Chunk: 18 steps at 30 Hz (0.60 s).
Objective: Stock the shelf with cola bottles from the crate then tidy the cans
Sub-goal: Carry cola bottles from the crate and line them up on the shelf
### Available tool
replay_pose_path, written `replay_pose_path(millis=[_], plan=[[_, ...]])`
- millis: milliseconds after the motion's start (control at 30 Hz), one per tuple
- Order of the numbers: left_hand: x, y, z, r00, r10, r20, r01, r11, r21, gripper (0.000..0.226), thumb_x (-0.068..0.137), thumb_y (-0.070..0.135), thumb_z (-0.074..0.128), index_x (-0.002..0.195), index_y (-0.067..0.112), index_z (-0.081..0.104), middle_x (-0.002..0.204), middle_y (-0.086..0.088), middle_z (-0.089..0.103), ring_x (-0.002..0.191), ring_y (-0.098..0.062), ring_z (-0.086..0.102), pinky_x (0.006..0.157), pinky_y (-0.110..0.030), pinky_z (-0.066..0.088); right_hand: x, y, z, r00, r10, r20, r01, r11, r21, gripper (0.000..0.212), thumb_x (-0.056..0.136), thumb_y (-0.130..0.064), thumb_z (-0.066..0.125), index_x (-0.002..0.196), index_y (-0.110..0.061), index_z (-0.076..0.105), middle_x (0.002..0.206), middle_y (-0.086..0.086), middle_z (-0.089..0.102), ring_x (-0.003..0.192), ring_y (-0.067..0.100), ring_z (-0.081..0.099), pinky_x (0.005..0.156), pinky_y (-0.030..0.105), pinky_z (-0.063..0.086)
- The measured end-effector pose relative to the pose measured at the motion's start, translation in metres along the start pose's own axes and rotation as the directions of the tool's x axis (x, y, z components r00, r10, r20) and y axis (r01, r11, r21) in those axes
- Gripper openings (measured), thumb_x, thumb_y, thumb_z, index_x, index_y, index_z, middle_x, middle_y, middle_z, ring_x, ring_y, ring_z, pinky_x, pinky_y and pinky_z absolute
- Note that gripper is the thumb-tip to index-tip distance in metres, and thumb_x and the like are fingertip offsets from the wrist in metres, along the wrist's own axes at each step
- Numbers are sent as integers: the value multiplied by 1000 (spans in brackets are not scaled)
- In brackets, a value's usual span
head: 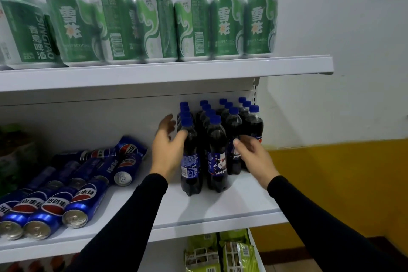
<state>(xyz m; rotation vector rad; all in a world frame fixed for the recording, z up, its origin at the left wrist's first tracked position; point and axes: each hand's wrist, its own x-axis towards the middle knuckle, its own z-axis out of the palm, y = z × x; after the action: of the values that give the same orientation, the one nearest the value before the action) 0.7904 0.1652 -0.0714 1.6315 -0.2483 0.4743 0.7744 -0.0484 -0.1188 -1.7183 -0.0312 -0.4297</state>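
Note:
Several cola bottles (pixel 217 152) with blue caps stand upright in rows on the right half of the middle shelf (pixel 198 210). My left hand (pixel 166 150) is at the left side of the front-left bottle (pixel 191 161), fingers spread and touching its shoulder. My right hand (pixel 254 154) is at the right side of the group, fingers apart, just in front of the right-hand bottles. Neither hand is closed around a bottle. Several blue cola cans (pixel 72 190) lie on their sides in a loose pile on the left of the same shelf. No crate is in view.
Green beer cans (pixel 154 26) stand in a row on the shelf above (pixel 167 73). Green snack packets (pixel 223 252) fill the shelf below. A white and yellow wall (pixel 344 161) lies to the right. A strip of bare shelf separates cans and bottles.

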Motion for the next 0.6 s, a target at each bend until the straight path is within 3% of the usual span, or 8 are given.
replay_pose_path(millis=[67,200,300,367,500,600], plan=[[-1,16,6,998,53,36,-49,995,-85,43,94,10,57,135,18,48,127,-3,58,113,-12,57,97,-24,45,-5,-7,-14,998,-7,-57,9,999,34,46,92,-43,60,133,-24,51,123,-9,58,119,10,55,106,35,44],[-8,31,38,982,85,168,-51,979,-196,41,95,12,56,136,14,51,130,-3,59,120,-14,56,101,-27,44,-24,-17,-50,984,-8,-178,18,998,53,31,92,-47,58,120,-35,51,124,-9,59,119,10,57,107,39,45],[-27,38,76,948,87,307,-10,970,-244,33,98,11,52,129,21,53,123,7,61,115,-2,56,97,-22,44,-50,-24,-87,962,2,-274,15,998,61,30,95,-40,56,123,-31,51,130,-3,58,119,11,57,106,36,45],[-48,43,108,914,61,401,54,962,-269,34,99,12,50,133,17,53,129,2,59,118,-5,55,97,-20,44,-76,-28,-119,939,12,-343,16,997,78,33,97,-34,54,128,-24,52,130,-1,59,118,12,58,103,34,46],[-99,51,171,820,-3,572,185,948,-261,38,101,23,48,138,19,49,139,-2,54,127,-13,52,112,-35,37,-130,-33,-189,889,24,-458,8,998,69,37,98,-35,51,133,-22,49,131,-2,58,118,13,58,100,32,48],[-149,65,224,738,-17,675,247,937,-247,35,101,26,47,136,21,50,137,-3,55,124,-15,53,113,-39,37,-181,-31,-253,846,30,-533,-7,999,45,43,97,-41,50,136,-24,46,133,-4,55,120,10,57,99,29,47]])
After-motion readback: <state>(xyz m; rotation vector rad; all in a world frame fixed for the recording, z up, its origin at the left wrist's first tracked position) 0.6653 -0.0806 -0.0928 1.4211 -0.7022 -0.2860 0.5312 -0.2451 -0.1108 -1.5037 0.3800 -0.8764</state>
